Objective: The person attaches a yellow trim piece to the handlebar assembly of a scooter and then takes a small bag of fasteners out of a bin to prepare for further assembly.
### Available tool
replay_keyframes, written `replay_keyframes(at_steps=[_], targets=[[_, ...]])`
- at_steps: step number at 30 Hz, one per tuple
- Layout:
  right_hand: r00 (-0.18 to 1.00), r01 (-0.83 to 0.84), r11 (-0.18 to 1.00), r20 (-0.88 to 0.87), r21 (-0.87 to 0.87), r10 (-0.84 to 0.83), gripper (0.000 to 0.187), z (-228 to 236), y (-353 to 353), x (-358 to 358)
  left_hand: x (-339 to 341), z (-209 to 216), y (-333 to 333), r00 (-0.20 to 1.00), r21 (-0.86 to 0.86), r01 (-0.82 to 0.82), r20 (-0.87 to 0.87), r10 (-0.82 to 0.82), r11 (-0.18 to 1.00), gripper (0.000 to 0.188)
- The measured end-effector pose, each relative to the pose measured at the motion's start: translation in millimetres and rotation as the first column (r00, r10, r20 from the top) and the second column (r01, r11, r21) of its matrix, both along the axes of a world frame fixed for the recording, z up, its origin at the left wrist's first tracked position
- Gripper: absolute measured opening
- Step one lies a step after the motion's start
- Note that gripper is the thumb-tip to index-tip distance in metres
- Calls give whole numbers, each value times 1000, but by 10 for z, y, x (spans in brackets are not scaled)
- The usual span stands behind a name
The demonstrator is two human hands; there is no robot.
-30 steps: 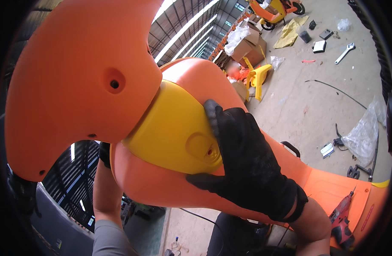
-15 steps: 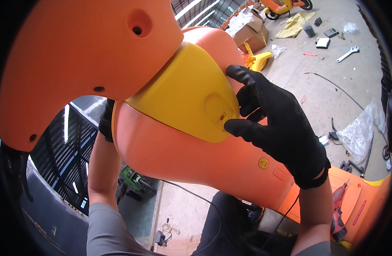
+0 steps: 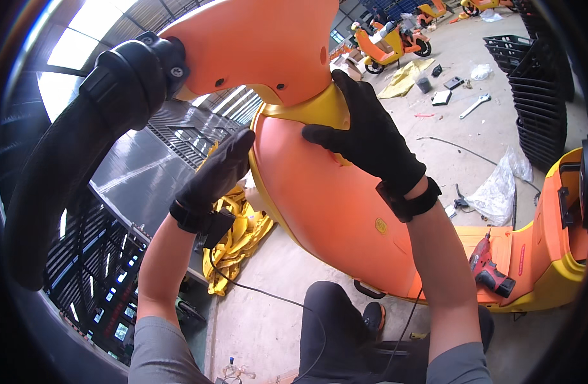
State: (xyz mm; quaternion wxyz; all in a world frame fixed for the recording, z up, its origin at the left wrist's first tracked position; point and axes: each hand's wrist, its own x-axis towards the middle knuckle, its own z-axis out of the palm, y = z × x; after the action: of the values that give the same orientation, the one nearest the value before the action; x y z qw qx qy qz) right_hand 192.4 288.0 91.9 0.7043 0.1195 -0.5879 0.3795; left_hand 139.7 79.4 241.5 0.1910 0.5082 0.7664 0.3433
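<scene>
An orange scooter front panel [image 3: 332, 205] fills the middle of the view, with a yellow trim piece [image 3: 313, 112] under the orange head cover [image 3: 262, 45]. My right hand [image 3: 364, 137], in a black glove, lies spread on the yellow trim and the orange panel. My left hand [image 3: 217, 173], also gloved, presses flat against the panel's left edge, fingers together. A black handlebar grip [image 3: 70, 147] sticks out at the upper left.
A red power drill [image 3: 489, 269] lies on the scooter's orange footboard [image 3: 473, 240]. Yellow parts [image 3: 236, 233] are heaped on the floor at left. A wrench [image 3: 474, 105], plastic sheeting [image 3: 499, 189], stacked black baskets [image 3: 540, 89] and another scooter [image 3: 390, 41] stand farther off.
The view has swung so the handlebar grip now shows. My left hand has come from behind the panel onto its left edge. My right hand has shifted higher on the yellow trim.
</scene>
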Motion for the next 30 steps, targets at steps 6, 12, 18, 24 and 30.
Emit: replay_keyframes(at_steps=[6,12,18,24,30], targets=[[953,-148,984,250,-101,169,76,57,57,-41,199,-337,24,982,135,61,-186,-35,989,75],[785,-461,828,287,-320,549,53,206,-126,197,-100,-476,35,946,245,214,-294,-138,946,85],[713,-470,764,320,-441,623,59,217,-114,264,-289,-688,51,888,384,316,-443,-127,867,96],[647,-472,784,445,-404,619,68,225,42,299,-329,-880,77,810,445,283,-585,37,849,95],[712,-369,839,460,-400,532,69,339,111,541,-267,-821,52,783,455,383,-621,-22,804,95]])
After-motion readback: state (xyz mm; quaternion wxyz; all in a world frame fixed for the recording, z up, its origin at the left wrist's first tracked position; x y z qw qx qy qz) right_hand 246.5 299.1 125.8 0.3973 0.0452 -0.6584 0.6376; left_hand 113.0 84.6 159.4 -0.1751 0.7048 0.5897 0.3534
